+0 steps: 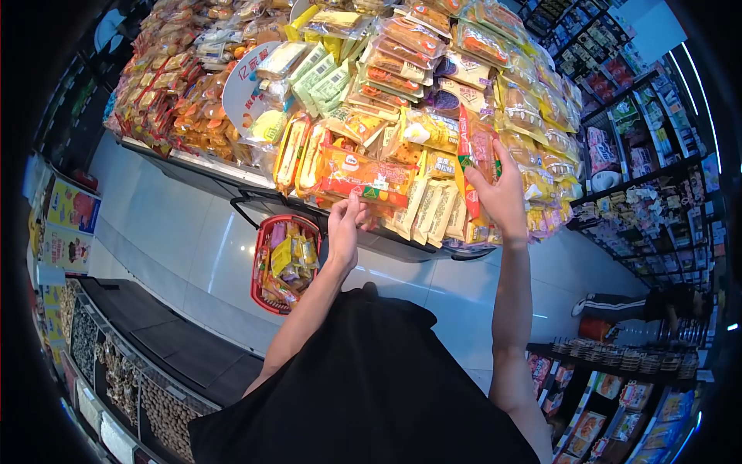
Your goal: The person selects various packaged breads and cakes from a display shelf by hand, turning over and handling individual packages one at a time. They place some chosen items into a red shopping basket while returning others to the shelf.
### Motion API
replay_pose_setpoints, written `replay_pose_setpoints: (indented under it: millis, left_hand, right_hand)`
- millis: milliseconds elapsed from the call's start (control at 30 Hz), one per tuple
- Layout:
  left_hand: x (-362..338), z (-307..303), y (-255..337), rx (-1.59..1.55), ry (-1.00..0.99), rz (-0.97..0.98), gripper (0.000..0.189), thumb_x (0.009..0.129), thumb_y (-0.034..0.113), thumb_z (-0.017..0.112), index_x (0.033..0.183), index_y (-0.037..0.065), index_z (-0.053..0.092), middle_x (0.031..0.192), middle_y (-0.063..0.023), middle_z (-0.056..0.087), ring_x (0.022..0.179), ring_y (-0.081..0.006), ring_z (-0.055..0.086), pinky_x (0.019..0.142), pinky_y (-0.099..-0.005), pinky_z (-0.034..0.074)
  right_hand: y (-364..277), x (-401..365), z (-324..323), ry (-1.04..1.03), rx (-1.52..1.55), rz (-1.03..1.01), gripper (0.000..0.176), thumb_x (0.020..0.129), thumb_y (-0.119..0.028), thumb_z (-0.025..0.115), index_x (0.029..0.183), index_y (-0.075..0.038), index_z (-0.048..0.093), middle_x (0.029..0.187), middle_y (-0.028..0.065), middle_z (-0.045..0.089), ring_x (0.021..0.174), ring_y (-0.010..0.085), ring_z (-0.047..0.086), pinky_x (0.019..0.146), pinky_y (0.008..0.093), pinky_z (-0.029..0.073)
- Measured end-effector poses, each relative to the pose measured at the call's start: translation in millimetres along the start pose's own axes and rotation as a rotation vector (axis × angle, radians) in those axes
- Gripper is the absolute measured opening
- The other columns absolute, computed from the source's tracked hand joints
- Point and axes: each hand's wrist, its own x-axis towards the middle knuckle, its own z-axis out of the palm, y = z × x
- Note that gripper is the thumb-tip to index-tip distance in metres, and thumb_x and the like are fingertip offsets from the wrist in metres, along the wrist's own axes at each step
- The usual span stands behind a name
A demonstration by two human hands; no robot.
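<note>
My right hand (501,189) holds a red packet (468,158) between thumb and fingers, over the right part of the heaped display. Below the front edge of an orange-red packet (367,176), my left hand (346,226) is raised with its fingers curled; whether it touches that packet or grips anything is unclear. Pale cream packets (437,210) lie between the two hands. Yellow packets (430,129) lie just beyond them.
A red basket (255,267) with several packets stands on the floor at the left, below the display stand's edge (209,165). Bulk-food bins (166,421) are at lower left. Shelves (641,185) line the right side, where a person (672,304) is near the lower shelves.
</note>
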Motion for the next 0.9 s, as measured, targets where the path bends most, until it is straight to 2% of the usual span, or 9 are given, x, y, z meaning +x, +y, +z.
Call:
replay_pose_setpoints:
  millis: [267,367,433,467,533,633,667,767,900]
  left_hand:
    - [5.3,4.0,15.9,0.095,-0.046,-0.062,0.043,0.097,0.054,0.059,0.103,0.011,0.058,0.105,-0.0020,0.061,0.100,-0.0136,0.060,0.092,-0.0417,0.043]
    - [8.6,1.4,12.4,0.075,-0.052,-0.064,0.042,0.097,0.054,0.058,0.101,0.012,0.058,0.105,-0.0016,0.061,0.100,-0.0140,0.060,0.092,-0.0421,0.043]
    - [8.3,1.7,12.7,0.055,-0.059,-0.069,0.042,0.097,0.054,0.058,0.102,0.012,0.057,0.105,-0.0013,0.061,0.100,-0.0140,0.060,0.093,-0.0419,0.043]
    - [6.9,2.1,13.1,0.048,-0.066,-0.053,0.041,0.097,0.053,0.058,0.102,0.013,0.057,0.105,-0.0010,0.061,0.100,-0.0135,0.060,0.092,-0.0415,0.043]
    - [3.5,2.3,12.9,0.038,-0.070,-0.039,0.040,0.097,0.053,0.058,0.102,0.013,0.057,0.105,-0.0007,0.061,0.099,-0.0130,0.060,0.092,-0.0411,0.043]
    - [6.3,1.3,14.1,0.002,-0.108,-0.009,0.034,0.099,0.048,0.057,0.104,0.015,0.056,0.103,0.0007,0.062,0.098,-0.0100,0.059,0.088,-0.0368,0.044]
    - [8.1,-0.9,11.2,-0.014,-0.131,0.009,0.030,0.100,0.045,0.057,0.104,0.015,0.056,0.102,0.0014,0.062,0.097,-0.0085,0.059,0.085,-0.0341,0.045]
    - [3.9,-1.1,7.3,-0.027,-0.139,0.038,0.022,0.102,0.038,0.056,0.104,0.016,0.056,0.101,0.0027,0.063,0.095,-0.0064,0.059,0.083,-0.0297,0.046]
    - [11.3,-9.1,1.6,-0.025,-0.226,0.096,0.016,0.103,0.030,0.056,0.109,0.015,0.055,0.104,0.0027,0.062,0.095,-0.0064,0.058,0.083,-0.0282,0.046]
  right_hand:
    - [-47.1,20.0,51.0,-0.124,0.220,-0.127,0.073,0.085,-0.032,0.076,0.135,0.013,0.049,0.131,0.0267,0.060,0.122,0.0294,0.060,0.104,0.0362,0.044]
    - [-80.7,25.7,85.3,-0.155,0.176,-0.153,0.070,0.087,-0.036,0.072,0.132,0.014,0.051,0.125,0.0319,0.061,0.119,0.0342,0.060,0.104,0.0394,0.044]
    - [-114.8,30.4,94.7,-0.288,0.075,-0.083,0.064,0.092,-0.036,0.064,0.127,0.016,0.053,0.122,0.0375,0.058,0.117,0.0467,0.055,0.103,0.0456,0.043]
    - [-112.1,37.0,116.8,-0.289,0.075,-0.083,0.064,0.092,-0.036,0.064,0.127,0.016,0.053,0.122,0.0375,0.058,0.117,0.0467,0.055,0.103,0.0456,0.043]
    - [-95.3,49.8,165.6,-0.176,-0.190,-0.118,0.061,0.094,-0.034,0.060,0.127,0.016,0.052,0.129,0.0412,0.048,0.115,0.0550,0.049,0.103,0.0528,0.041]
    - [-113.1,35.5,170.2,0.016,-0.343,-0.192,0.063,0.095,-0.035,0.059,0.131,0.016,0.048,0.141,0.0412,0.035,0.118,0.0582,0.044,0.102,0.0591,0.039]
    - [-118.9,32.3,163.5,-0.141,-0.320,-0.175,0.070,0.095,-0.039,0.059,0.137,0.015,0.041,0.145,0.0415,0.028,0.123,0.0564,0.042,0.102,0.0631,0.037]
    - [-120.4,22.6,161.2,-0.166,-0.378,-0.238,0.073,0.094,-0.042,0.061,0.139,0.012,0.040,0.150,0.0360,0.023,0.127,0.0506,0.040,0.099,0.0600,0.042]
    - [-130.4,13.0,130.6,-0.387,-0.295,-0.131,0.076,0.091,-0.039,0.067,0.141,0.011,0.037,0.147,0.0357,0.027,0.124,0.0520,0.042,0.099,0.0596,0.043]
